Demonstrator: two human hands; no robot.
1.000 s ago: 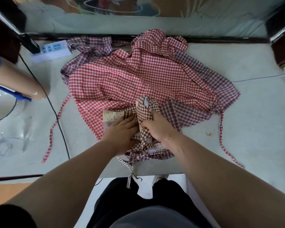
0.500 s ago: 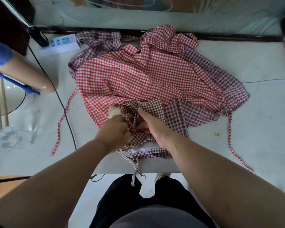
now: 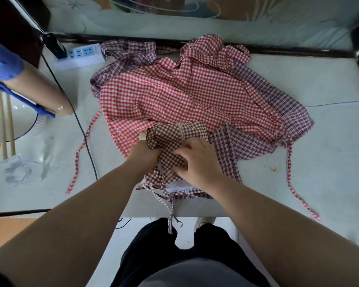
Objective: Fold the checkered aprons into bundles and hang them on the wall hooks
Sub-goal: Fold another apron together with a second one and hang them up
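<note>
The brown-and-white checkered cloth apron [image 3: 174, 137] lies bunched at the near edge of the pale grey tabletop [image 3: 311, 183]. It sits on the lower hem of a red-and-white gingham apron [image 3: 174, 96], which is spread out behind it.

The left hand [image 3: 144, 151] grips the bunch from the left, its fingers buried under a fold of the brown cloth. The right hand [image 3: 197, 160] sits on the bunch from the right, fingers bent and dug into the fabric, holding it. A thin brown checkered tie [image 3: 170, 224] hangs off the front edge of the tabletop.

Under the red apron, a purple-and-white plaid apron [image 3: 282, 104] shows along the right side and at the far left, so 3 aprons are in view. A left red tie [image 3: 78, 156] trails toward the near left, and a right red tie [image 3: 289, 170] trails toward the near right.

At the far left, a white plastic power strip [image 3: 81, 54] lies on the tabletop, and a black cable [image 3: 82, 129] runs from there toward the near edge. Another person's bare forearm [image 3: 42, 94], with a blue sleeve [image 3: 2, 59] above it, is at the left of the view, over the tabletop.
</note>
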